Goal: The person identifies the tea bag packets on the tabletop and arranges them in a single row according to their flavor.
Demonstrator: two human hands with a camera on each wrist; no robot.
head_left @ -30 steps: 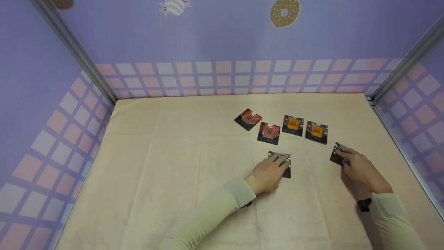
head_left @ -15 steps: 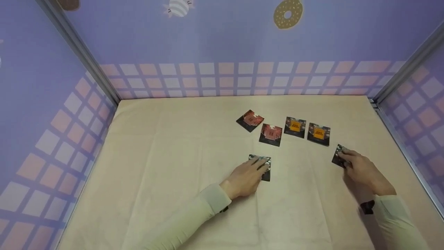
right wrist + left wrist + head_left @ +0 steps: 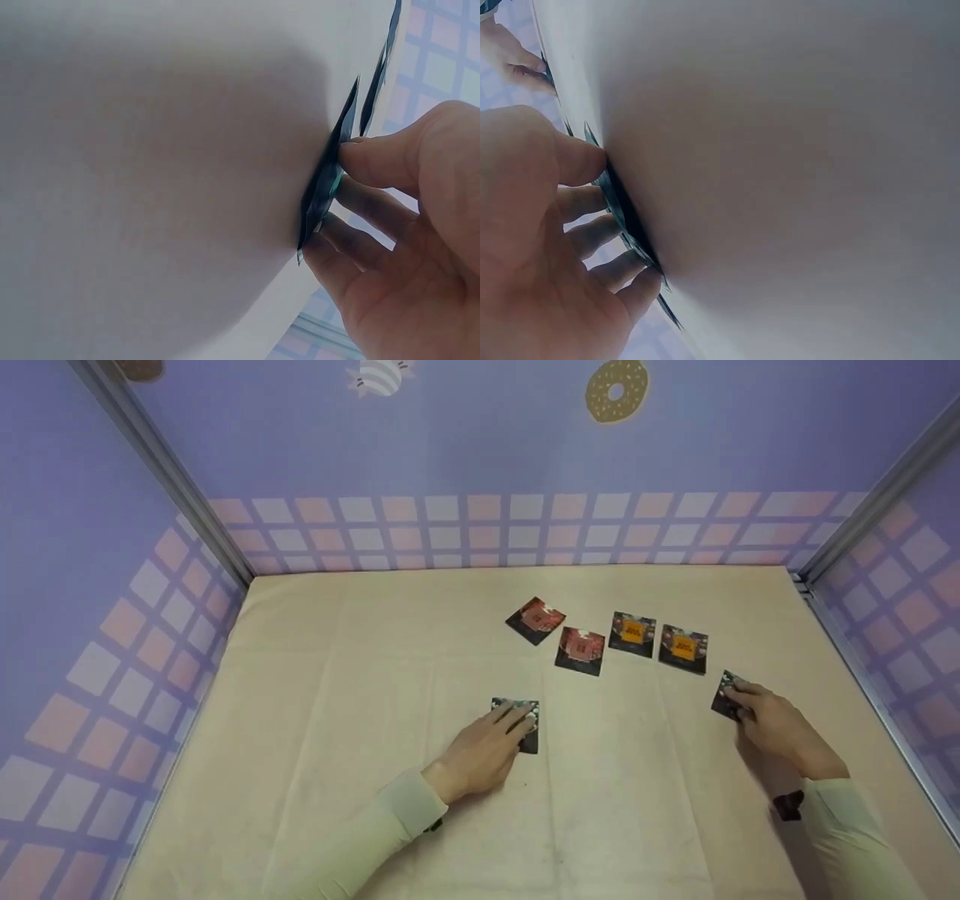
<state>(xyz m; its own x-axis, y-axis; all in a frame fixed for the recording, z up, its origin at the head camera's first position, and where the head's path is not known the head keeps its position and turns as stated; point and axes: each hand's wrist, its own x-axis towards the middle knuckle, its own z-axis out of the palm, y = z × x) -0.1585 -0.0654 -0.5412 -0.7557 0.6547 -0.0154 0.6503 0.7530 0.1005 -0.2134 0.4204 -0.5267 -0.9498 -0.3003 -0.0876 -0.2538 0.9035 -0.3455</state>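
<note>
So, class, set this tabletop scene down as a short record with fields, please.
Left hand: touching a dark square packet with pale specks
Right hand: touching a second such packet
Red-and-black square packets: two, untouched
Black square packets with orange labels: two, right of the red pair
Surface: cream cloth

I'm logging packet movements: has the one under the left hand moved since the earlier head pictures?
Yes, the packet under the left hand has moved leftward: against the nearer red packet, it went from slightly right to clearly left.
</note>
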